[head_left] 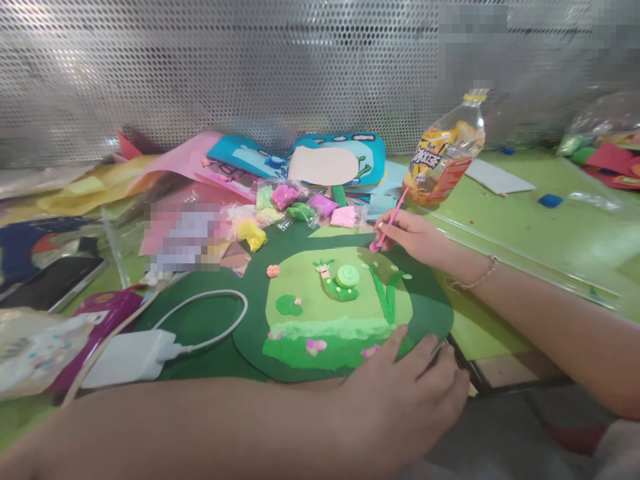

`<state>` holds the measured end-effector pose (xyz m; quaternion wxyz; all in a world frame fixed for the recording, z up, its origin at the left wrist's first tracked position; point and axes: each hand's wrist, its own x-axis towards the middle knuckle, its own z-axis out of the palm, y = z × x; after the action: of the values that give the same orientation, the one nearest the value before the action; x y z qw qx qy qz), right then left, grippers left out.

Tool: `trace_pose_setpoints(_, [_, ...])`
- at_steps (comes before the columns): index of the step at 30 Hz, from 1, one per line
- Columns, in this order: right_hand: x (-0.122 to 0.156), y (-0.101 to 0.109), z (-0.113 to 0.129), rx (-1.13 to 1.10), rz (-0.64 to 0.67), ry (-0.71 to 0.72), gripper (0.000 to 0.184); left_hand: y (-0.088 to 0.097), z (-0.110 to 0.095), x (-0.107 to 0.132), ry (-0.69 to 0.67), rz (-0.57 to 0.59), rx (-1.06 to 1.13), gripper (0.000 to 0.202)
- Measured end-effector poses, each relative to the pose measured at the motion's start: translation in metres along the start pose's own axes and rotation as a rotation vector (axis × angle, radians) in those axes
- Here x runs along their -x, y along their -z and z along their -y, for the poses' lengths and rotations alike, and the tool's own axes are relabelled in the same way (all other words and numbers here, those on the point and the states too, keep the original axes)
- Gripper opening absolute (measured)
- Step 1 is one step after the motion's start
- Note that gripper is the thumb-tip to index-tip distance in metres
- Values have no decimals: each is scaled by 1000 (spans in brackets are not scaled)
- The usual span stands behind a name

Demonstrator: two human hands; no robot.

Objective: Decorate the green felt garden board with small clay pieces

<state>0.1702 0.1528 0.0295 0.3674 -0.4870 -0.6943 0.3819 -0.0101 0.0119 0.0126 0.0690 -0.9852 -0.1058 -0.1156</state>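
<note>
Right grip [407, 235] pinches a pink stick [399, 206]; left grip [403, 393], loosely spread over the green card [430, 300], could flatten clay flowers [315, 346] by sliding inward.

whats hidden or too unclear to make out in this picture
In the head view:
Lower right rim of the decorated green card: covered by the left hand
Small print on the bottle: too small, blurred
Far end of the plastic bag: cut off by the left edge
</note>
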Motion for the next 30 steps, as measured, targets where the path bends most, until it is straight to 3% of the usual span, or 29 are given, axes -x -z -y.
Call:
trace_pose_setpoints(6, [-1,-4,0,19,-24,-3,12,6,-2,-3,29,30,51,51])
trace_pose_setpoints(10, [-4,-6,-2,17,-29,19,13,29,9,-15,110,11,18,50])
trace_pose_setpoints(11, [-5,-6,-2,12,-30,11,13,39,16,-19,140,37,-9,45])
trace_pose_setpoints(14, [-7,-7,-3,0,-34,6,14,69,42,-35,358,340,-89,29])
trace_pose_setpoints(17, [-10,-7,-6,-1,-53,57,15,85,69,-51,538,392,-178,21])
trace_pose_setpoints(20, [-10,-7,-7,-42,-39,50,16,79,93,-63,637,380,-33,20])
trace_pose_setpoints(25, [-8,-6,-5,-132,13,15,14,53,129,-70,732,335,12,24])
trace_pose_setpoints(30, [-10,-6,-8,-104,-20,26,15,33,149,-65,625,287,128,20])
